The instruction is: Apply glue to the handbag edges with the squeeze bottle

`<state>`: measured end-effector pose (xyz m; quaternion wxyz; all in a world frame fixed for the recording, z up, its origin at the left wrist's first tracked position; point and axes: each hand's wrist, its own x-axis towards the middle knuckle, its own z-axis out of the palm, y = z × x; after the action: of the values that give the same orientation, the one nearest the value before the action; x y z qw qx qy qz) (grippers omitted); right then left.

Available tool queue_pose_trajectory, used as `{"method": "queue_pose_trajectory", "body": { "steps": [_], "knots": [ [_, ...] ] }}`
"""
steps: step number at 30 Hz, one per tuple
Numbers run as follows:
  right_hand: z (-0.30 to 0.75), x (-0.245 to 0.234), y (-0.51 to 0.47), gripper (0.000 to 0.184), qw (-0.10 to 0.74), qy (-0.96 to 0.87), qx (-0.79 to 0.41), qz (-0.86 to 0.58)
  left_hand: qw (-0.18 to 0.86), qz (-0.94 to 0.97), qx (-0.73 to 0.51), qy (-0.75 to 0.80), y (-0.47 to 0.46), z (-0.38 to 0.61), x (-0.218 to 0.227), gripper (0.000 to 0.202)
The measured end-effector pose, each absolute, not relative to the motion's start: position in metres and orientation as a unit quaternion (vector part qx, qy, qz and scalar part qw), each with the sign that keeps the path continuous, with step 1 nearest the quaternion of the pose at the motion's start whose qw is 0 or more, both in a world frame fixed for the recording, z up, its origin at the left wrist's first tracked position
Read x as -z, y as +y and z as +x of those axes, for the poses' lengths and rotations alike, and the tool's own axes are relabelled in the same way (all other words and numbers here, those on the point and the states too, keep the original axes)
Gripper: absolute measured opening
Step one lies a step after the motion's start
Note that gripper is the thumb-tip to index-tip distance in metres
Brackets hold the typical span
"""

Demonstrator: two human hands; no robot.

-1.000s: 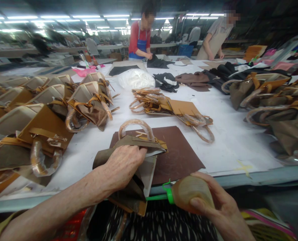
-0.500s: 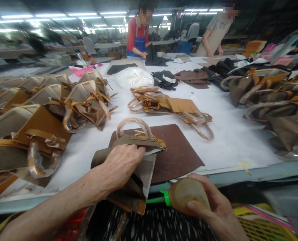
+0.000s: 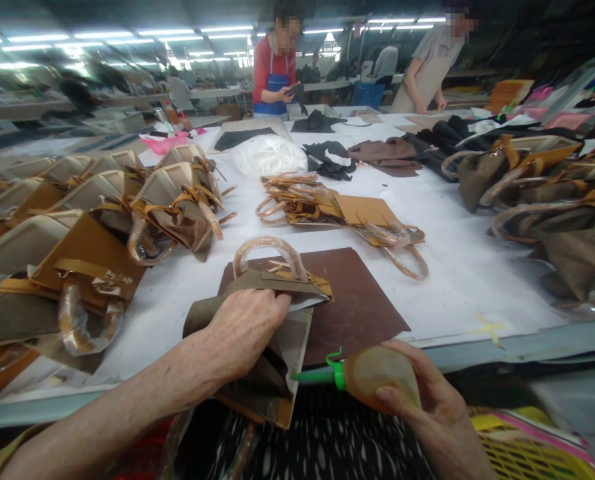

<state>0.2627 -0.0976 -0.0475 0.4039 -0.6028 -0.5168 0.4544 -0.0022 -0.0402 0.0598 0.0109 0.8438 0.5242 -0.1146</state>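
My left hand (image 3: 250,327) is closed on the dark lining at the top of a handbag (image 3: 297,337); its fingertips are hidden inside the fold. The bag hangs partly over the table's front edge, with one plastic-wrapped tan handle standing up behind my hand. In my right hand (image 3: 427,400) is a squeeze glue bottle (image 3: 380,377), yellowish and see-through, with a green nozzle and a loose green cap tab. The nozzle points left, and its tip is at the bag's pale side edge. Under the bag lies a dark brown sheet (image 3: 357,307).
Rows of unfinished handbags (image 3: 87,267) fill the table's left side, and more bags (image 3: 572,247) lie at the right. Bag panels with handles (image 3: 362,213) lie beyond the brown sheet. A yellow basket (image 3: 532,440) is below the front edge. Co-workers stand across the table.
My right hand has raised the glue bottle slightly, bringing the nozzle tip up along the bag's side edge. My left hand keeps its hold. A co-worker has lifted a small dark piece.
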Motion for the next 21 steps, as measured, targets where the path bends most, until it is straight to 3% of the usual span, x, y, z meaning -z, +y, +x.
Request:
{"method": "queue_pose_trajectory", "body": {
  "steps": [5, 11, 21],
  "knots": [
    [0.268, 0.046, -0.105, 0.046, 0.386, -0.501, -0.511, -0.583, 0.025, 0.844, 0.117, 0.522, -0.039, -0.003, -0.059, 0.015],
    [0.268, 0.056, -0.082, 0.048, 0.387, -0.532, -0.443, -0.609, 0.022, 0.848, 0.107, 0.518, -0.040, -0.003, -0.057, 0.015],
    [0.261, 0.051, -0.071, 0.050, 0.406, -0.516, -0.438, -0.614, 0.028, 0.842, 0.118, 0.526, -0.039, -0.002, -0.061, 0.011]
  ]
}}
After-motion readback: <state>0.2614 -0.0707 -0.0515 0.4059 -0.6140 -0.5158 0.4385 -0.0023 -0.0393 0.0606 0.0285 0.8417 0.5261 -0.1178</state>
